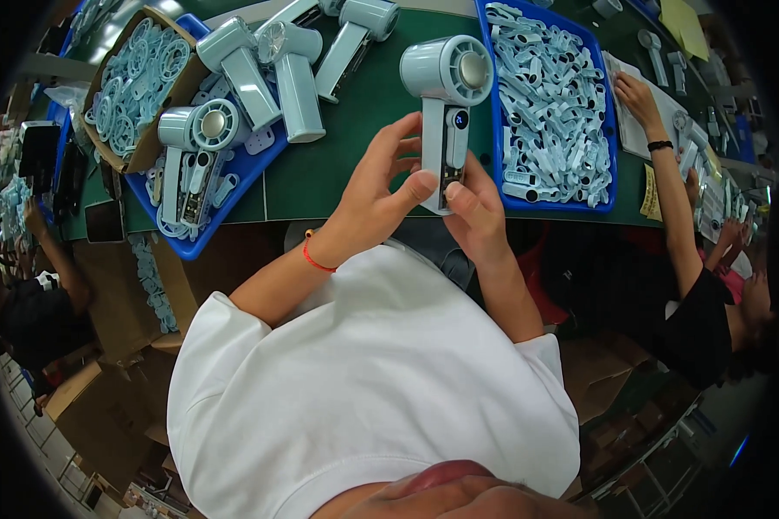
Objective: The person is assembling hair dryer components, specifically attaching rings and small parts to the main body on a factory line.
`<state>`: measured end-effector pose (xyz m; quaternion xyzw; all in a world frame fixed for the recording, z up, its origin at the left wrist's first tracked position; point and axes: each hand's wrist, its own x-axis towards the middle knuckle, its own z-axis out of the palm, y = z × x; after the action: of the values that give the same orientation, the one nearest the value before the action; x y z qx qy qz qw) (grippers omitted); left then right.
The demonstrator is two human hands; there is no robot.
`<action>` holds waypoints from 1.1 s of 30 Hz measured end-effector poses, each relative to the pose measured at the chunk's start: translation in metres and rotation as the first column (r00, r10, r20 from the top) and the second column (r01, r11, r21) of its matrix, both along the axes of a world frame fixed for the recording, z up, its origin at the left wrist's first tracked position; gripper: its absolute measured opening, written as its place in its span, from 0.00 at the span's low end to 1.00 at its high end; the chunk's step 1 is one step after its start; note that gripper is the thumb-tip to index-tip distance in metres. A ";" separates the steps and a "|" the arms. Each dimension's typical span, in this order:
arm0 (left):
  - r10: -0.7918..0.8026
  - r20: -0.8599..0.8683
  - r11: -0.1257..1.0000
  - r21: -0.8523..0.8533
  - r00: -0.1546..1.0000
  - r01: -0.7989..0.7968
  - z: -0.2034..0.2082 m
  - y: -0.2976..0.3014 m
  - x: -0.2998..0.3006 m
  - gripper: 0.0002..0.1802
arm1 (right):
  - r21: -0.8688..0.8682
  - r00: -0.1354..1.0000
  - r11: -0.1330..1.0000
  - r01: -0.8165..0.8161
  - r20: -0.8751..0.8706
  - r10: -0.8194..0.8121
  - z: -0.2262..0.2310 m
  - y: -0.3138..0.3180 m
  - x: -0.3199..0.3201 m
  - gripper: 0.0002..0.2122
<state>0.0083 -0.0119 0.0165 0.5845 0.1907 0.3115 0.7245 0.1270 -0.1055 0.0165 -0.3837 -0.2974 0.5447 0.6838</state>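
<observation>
Above the table edge, both hands hold a pale blue handheld fan (432, 160), its round head up and its handle roughly upright. The handle's front is uncovered low down, showing a dark strip with electronics; a narrow pale piece with a round dark spot sits above that. My left hand (376, 186) grips the handle from the left, thumb across the front. On the other side, my right hand (480, 212) closes on the lower handle, thumb near the exposed electronics. Just right of the fan stands a blue tray (615, 164) heaped with small pale blue plastic parts (554, 104).
At left, a blue tray (190, 248) carries a cardboard box (138, 168) of ring-shaped parts and a partly open fan (190, 164). More fans (299, 95) lie on the green table (355, 130). A phone (105, 221) lies near the left edge. A co-worker's arm (679, 208) reaches in at right.
</observation>
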 end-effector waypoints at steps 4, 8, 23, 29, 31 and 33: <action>-0.086 -0.136 0.976 -0.209 0.987 0.057 0.013 0.011 0.010 0.35 | -0.122 0.978 0.992 0.017 0.211 0.010 -0.008 -0.002 -0.005 0.29; -0.222 0.077 0.894 -0.381 0.972 0.234 0.011 0.028 0.010 0.28 | 0.042 0.236 0.962 0.271 0.966 -0.108 0.018 0.001 -0.004 0.34; 0.228 -0.499 0.885 0.463 0.836 0.036 0.062 0.323 0.110 0.14 | -0.045 -0.253 0.826 0.563 0.941 0.224 0.010 0.006 0.103 0.18; 0.715 -0.613 0.628 0.775 0.335 0.077 -0.024 0.425 0.129 0.23 | 0.086 -0.353 0.813 0.576 0.923 0.153 0.003 0.009 0.105 0.08; 0.860 -0.421 0.343 0.896 0.289 0.283 -0.007 0.397 0.114 0.23 | 0.140 -0.389 0.798 0.586 0.912 0.126 -0.001 0.007 0.109 0.12; 0.802 -0.503 0.413 0.856 0.321 0.310 0.033 0.365 0.105 0.21 | 0.100 -0.330 0.796 0.597 0.935 0.130 0.011 0.001 0.110 0.15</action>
<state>0.1129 0.3528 0.0496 0.8726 0.4750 0.1134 -0.0001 0.2370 -0.1048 0.0279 -0.8550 -0.4841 -0.0942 0.1603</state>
